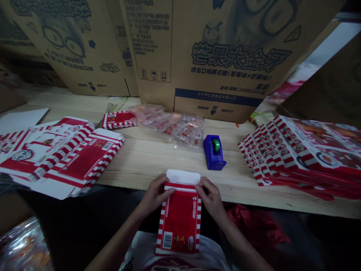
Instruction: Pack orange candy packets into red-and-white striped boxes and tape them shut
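A red box with white-striped edges (180,218) is held in front of my body, its white end flap (183,176) raised at the top. My left hand (158,192) grips the upper left edge, thumb lying across the red face. On the other side, my right hand (209,194) pinches the upper right corner beside the flap. A barcode and small printed pictures show at the box's lower end. Beyond the box, on the table, stand a blue tape dispenser (213,152) with a green roll and a row of clear packs of small sweets (180,128).
Flat red-and-white cartons (84,158) are piled on the left of the wooden table (146,158). Filled boxes (304,150) lean in a stack at the right. Another red box (118,119) lies behind. Large brown cardboard boxes (180,79) wall off the back. A bag of clear packs (25,248) sits lower left.
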